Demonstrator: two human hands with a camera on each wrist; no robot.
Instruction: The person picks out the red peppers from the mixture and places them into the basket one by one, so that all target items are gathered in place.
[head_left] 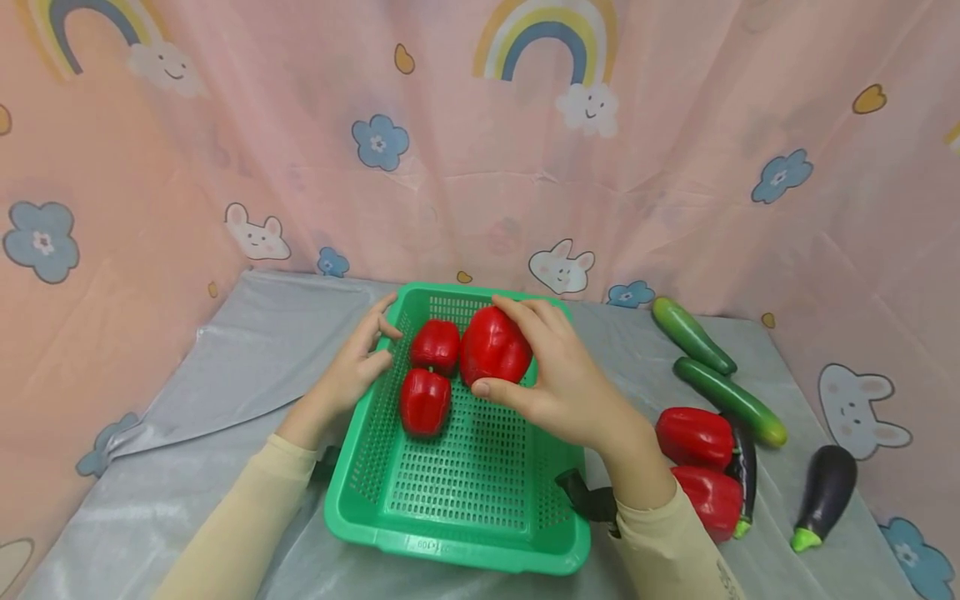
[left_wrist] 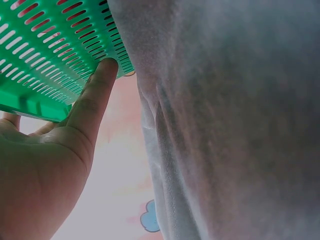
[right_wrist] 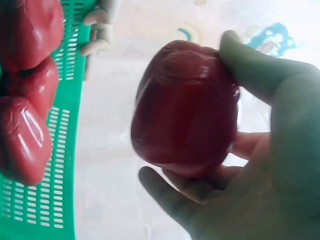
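Two pale sleeves (head_left: 240,517) come up from the bottom left and bottom right of the frame. Between them sits a green basket (head_left: 457,546), full of small holes, on a desk (head_left: 202,483) with a gray cloth over it. The right hand (head_left: 573,383) holds a big red pepper (head_left: 495,346) with its thumb and fingers curled around it. This pepper is up over the far part of the basket, near the middle of the frame. Two more red peppers (head_left: 425,402) sit inside the basket, close to its left wall, one behind the other.

The left hand (head_left: 352,358) is at the basket's left edge. Its fingers are loose and spread, and one touches the basket's side in the left wrist view.

At the lower right of the frame, two other red peppers (head_left: 695,437) lie on the cloth, with one dark eggplant (head_left: 745,467) partly hidden beside them. Another eggplant (head_left: 827,492) lies farther right. Two green cucumbers (head_left: 731,398) lie above the peppers. Behind everything hangs a pink curtain (head_left: 450,217) with rainbows, bunnies and blue flowers.
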